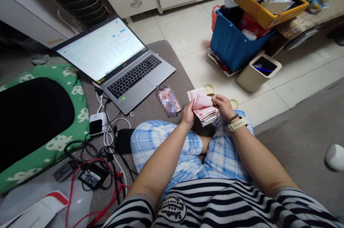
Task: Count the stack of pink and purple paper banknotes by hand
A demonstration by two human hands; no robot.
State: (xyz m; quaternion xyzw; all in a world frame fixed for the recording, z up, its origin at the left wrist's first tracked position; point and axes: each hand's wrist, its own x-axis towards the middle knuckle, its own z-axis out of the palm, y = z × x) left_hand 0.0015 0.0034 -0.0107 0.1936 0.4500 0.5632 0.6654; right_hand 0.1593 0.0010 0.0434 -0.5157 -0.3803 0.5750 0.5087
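Observation:
A folded stack of pink banknotes (205, 112) is held over my crossed legs. My left hand (188, 114) is closed on its left side, the thumb lying on top. With thumb and fingertips, my right hand (223, 105) pinches the right edge of a top note, which is raised from the stack. The stack's lower edge shows several folded layers. A beige-strapped watch (238, 124) and a dark bracelet are on my right wrist. Left of my hands, a phone (168, 101) with a blurred-out surface lies on the grey cushion.
An open laptop (134, 81) stands on the cushion at the left. Tangled cables, a power adapter (92, 175) and a white power bank (98, 124) lie below it. Across the tiled floor stand a blue bin (228, 43) and a beige wastebasket (248, 77). A white mouse (335, 157) sits far right.

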